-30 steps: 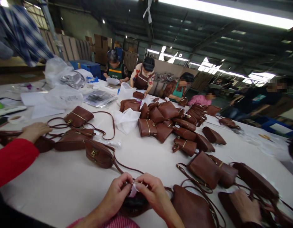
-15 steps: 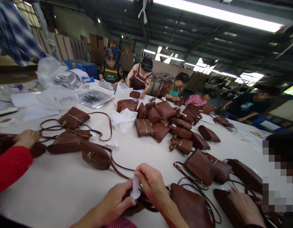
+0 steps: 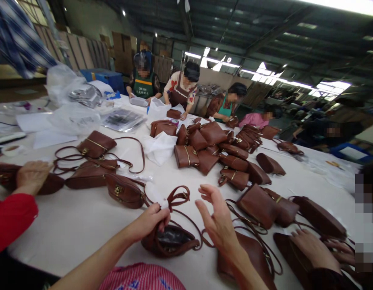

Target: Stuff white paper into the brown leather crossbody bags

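My left hand (image 3: 150,220) is closed in a pinch on a small white piece of paper or plastic (image 3: 153,194), right above an open brown leather bag (image 3: 170,241) that lies on the white table (image 3: 83,225). The bag's strap (image 3: 178,196) loops up beside my fingers. My right hand (image 3: 217,219) hovers to the right of the bag, fingers spread, holding nothing. It is over another brown bag (image 3: 249,257).
Many brown shoulder bags lie across the table, in a pile (image 3: 216,153) at the centre and a few (image 3: 96,169) to the left. A person's hand in a red sleeve (image 3: 29,177) rests on a bag at left; another person's hand (image 3: 310,249) at right. Several workers stand at the far side.
My hands have parted: the right one let go of the white piece and opened, while the left one kept it and lifted. The bag now lies open below.
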`<action>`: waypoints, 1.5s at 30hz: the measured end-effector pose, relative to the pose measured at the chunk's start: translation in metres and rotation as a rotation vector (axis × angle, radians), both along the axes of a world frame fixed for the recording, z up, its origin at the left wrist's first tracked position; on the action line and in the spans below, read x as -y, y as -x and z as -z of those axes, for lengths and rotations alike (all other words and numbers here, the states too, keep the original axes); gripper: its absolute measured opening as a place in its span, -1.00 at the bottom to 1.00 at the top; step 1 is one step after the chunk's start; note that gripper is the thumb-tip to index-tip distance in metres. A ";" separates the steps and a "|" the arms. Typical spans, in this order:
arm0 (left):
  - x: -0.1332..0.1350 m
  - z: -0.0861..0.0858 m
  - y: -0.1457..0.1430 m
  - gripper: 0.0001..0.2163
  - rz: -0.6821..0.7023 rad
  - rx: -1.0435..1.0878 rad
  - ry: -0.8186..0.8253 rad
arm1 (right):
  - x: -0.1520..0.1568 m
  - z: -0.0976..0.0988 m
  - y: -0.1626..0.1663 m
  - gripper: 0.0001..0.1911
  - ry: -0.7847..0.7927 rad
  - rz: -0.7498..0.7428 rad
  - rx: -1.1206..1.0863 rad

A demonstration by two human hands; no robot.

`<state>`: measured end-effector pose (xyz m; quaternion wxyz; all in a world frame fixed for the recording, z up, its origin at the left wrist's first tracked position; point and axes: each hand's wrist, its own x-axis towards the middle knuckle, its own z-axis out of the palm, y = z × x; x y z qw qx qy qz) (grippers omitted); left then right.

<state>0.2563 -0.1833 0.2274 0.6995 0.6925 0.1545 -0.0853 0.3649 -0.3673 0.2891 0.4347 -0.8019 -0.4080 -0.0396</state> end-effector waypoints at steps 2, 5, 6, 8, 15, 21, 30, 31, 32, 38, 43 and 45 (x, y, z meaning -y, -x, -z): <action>-0.001 0.005 0.003 -0.63 -0.045 0.042 0.067 | 0.013 0.016 0.011 -0.87 0.051 -0.007 -0.115; -0.010 0.004 0.008 -0.61 0.048 0.097 0.107 | 0.025 0.049 0.038 -0.94 0.290 -0.269 -0.182; -0.014 0.001 0.010 -0.61 0.094 0.101 0.095 | 0.028 0.061 0.046 -0.89 0.339 -0.335 -0.147; -0.021 -0.005 0.013 -0.62 0.157 0.089 0.037 | 0.032 0.087 0.057 -0.67 0.389 -0.385 -0.021; -0.034 -0.010 0.022 -0.65 0.025 -0.022 -0.074 | 0.039 0.136 0.049 -0.75 0.264 -0.208 0.150; -0.035 0.004 0.033 -0.56 -0.139 -0.003 0.056 | 0.046 0.126 0.044 -0.82 0.028 -0.090 -0.176; -0.021 -0.012 0.033 -0.69 0.161 0.102 -0.146 | 0.051 0.120 0.044 -0.84 0.034 -0.150 0.027; -0.019 -0.014 0.032 -0.71 0.228 0.118 -0.171 | 0.052 0.119 0.046 -0.83 0.056 -0.197 0.109; -0.016 -0.015 0.030 -0.73 0.289 0.131 -0.206 | 0.053 0.118 0.048 -0.82 0.078 -0.234 0.189; 0.002 -0.007 0.016 -0.82 0.581 0.159 -0.574 | 0.067 0.120 0.059 -0.81 0.092 -0.258 0.318; 0.009 -0.003 0.010 -0.81 0.581 0.151 -0.662 | 0.078 0.117 0.060 -0.77 0.122 -0.213 -0.005; 0.010 -0.001 0.010 -0.78 0.544 0.174 -0.599 | 0.079 0.121 0.061 -0.77 0.097 -0.164 -0.126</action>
